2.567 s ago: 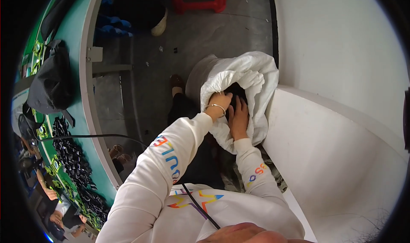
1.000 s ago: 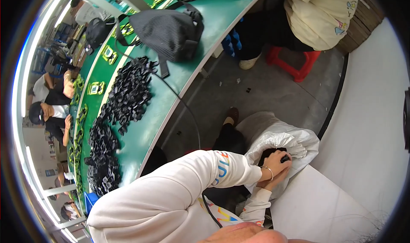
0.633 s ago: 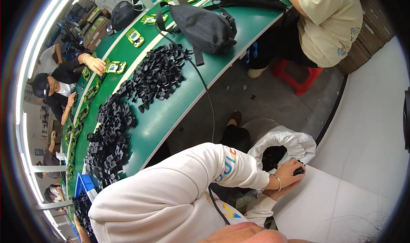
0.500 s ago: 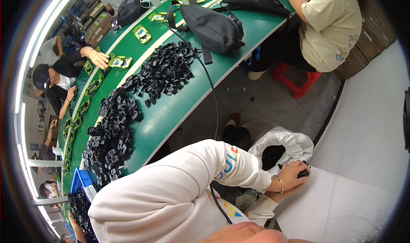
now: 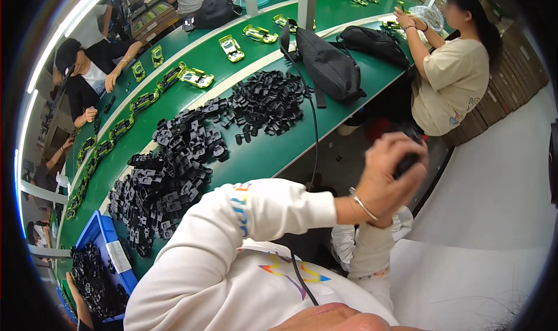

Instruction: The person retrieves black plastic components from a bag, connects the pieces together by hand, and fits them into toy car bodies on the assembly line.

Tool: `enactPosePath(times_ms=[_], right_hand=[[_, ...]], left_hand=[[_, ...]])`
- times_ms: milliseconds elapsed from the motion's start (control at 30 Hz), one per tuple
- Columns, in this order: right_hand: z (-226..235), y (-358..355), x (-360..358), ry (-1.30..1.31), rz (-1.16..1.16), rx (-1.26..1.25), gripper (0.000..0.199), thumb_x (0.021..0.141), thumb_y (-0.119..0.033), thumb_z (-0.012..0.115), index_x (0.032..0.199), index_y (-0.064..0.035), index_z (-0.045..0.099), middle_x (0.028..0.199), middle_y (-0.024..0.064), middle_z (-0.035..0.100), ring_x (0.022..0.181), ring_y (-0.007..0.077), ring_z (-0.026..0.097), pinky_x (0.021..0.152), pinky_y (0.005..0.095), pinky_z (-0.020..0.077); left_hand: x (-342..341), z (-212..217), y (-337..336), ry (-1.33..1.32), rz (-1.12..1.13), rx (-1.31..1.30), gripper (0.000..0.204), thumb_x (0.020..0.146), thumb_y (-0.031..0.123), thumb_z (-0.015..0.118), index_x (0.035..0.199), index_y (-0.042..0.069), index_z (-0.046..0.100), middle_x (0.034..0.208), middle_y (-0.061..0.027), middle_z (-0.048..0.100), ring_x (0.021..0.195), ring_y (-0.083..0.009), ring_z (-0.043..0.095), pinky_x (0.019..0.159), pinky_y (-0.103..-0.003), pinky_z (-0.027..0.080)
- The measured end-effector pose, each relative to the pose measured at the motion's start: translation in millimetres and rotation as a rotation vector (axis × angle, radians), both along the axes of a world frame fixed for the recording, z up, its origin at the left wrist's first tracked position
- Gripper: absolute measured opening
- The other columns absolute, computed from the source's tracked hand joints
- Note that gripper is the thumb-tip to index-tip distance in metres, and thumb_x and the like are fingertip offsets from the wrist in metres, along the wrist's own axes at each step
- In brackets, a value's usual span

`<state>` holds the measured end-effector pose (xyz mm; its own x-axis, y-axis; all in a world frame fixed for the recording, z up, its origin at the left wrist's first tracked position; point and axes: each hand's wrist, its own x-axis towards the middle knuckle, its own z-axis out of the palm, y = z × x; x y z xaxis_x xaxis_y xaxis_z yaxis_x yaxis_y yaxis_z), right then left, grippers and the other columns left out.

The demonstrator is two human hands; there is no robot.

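Note:
My left hand [image 5: 381, 171], with a silver bangle at its wrist, is raised at right of centre and slightly blurred. Its fingers curl around a black plastic part [image 5: 408, 161] whose exact shape is hidden. My right arm [image 5: 372, 252] rises just behind the left wrist. The right hand is close against the left, mostly covered by it, and its fingers cannot be told apart. Below both hands, a white plastic bag [image 5: 344, 245] shows partly behind the sleeves.
Heaps of black plastic parts [image 5: 192, 139] lie on the green table [image 5: 256, 156], beside a black backpack [image 5: 328, 63]. A blue bin [image 5: 96, 229] stands at left. Yellow-green toy car bodies [image 5: 195, 76] line the conveyor. A co-worker [image 5: 453, 69] sits at far right; others work across.
Both hands have risen from beside the white bag, up and away from the white surface, with the black part. The view has shifted, and a co-worker's hand across the conveyor has drawn back.

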<state>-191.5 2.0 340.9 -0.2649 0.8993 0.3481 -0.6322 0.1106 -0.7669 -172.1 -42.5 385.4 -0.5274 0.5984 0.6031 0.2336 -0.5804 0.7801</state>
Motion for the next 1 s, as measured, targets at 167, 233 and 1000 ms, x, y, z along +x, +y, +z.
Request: enactPosePath(times_ms=[167, 233, 1000], right_hand=[[24, -6, -56, -0.441, -0.49, 0.673, 0.028, 0.103, -0.018, 0.045, 0.122, -0.0028, 0.059, 0.114, 0.0055, 0.06, 0.103, 0.0132, 0.056, 0.092, 0.0293, 0.0453], [20, -6, -111, 0.003, 0.064, 0.1, 0.025, 0.102, -0.019, 0.051, 0.117, -0.002, 0.063, 0.11, 0.0023, 0.062, 0.096, 0.0085, 0.055, 0.085, 0.0242, 0.0464], [-17, 97, -224, -0.953, 0.336, 0.73, 0.032, 0.092, -0.026, 0.064, 0.105, 0.0026, 0.068, 0.095, 0.0093, 0.072, 0.086, 0.0143, 0.065, 0.078, 0.0274, 0.0489]], left_hand=[[-114, 6, -4, -0.033, 0.288, 0.056, 0.024, 0.08, 0.009, 0.068, 0.103, 0.006, 0.065, 0.105, -0.0129, 0.059, 0.103, -0.0273, 0.058, 0.092, -0.037, 0.045], [-160, -8, -2, -0.135, 0.322, 0.009, 0.024, 0.085, 0.012, 0.068, 0.108, 0.006, 0.063, 0.109, -0.0119, 0.057, 0.104, -0.0253, 0.057, 0.093, -0.035, 0.045], [-329, -96, 17, -0.069, 0.336, -0.571, 0.043, 0.09, 0.037, 0.056, 0.107, -0.001, 0.068, 0.108, -0.0232, 0.067, 0.106, -0.0377, 0.062, 0.093, -0.041, 0.046]])
